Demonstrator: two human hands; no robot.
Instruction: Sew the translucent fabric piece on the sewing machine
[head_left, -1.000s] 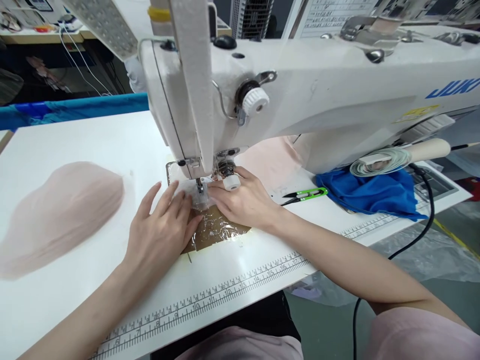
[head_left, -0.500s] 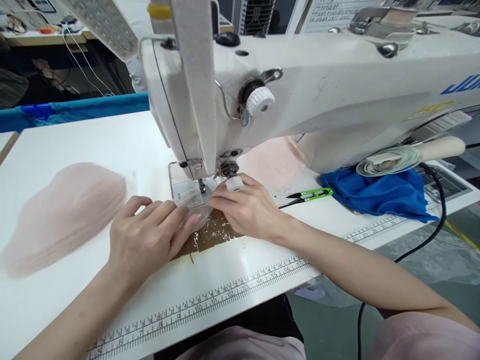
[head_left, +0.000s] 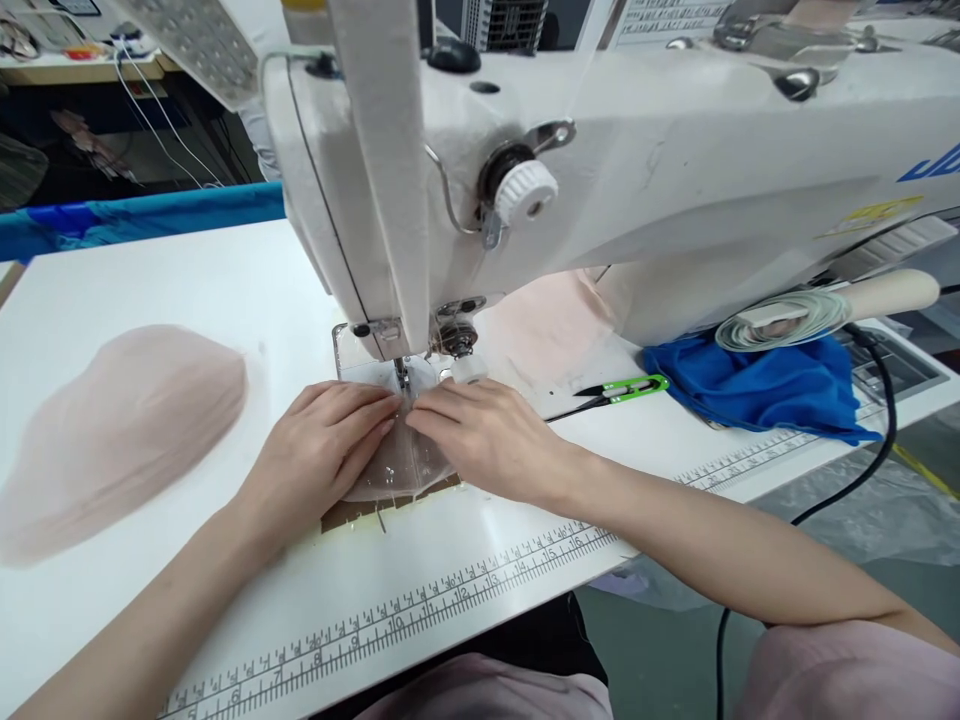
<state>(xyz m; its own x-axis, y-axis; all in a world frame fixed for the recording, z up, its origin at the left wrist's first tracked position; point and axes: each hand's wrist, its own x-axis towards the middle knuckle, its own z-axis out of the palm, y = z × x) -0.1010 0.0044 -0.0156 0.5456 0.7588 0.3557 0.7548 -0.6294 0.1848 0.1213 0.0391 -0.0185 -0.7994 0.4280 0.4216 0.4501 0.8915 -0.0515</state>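
A piece of sheer pale fabric (head_left: pixel 395 468) lies spread on the sewing machine bed, just in front of the presser foot (head_left: pixel 403 375). On its left side my left hand (head_left: pixel 319 440) is closed, fingers pressed together on the cloth near the foot. From the right, my right hand (head_left: pixel 491 435) pinches the same fabric, its fingertips almost meeting those of the left. Below the cloth's front edge, a brown patch (head_left: pixel 349 512) with a taped border shows on the table. The fingertips partly hide the seam line.
The white sewing machine (head_left: pixel 600 160) arches over the work. Sheer pink fabric (head_left: pixel 135 430) lies at left, more pink fabric (head_left: pixel 551 325) behind the needle. Green thread snips (head_left: pixel 630 388), a blue cloth (head_left: pixel 757 390) and a coiled tape (head_left: pixel 780 320) sit at right. A printed ruler (head_left: pixel 420 620) runs along the front.
The sheer fabric, bunched between the fingers before, now lies flatter and covers more of the brown patch. My left hand has shifted toward the presser foot; my right hand has lowered slightly.
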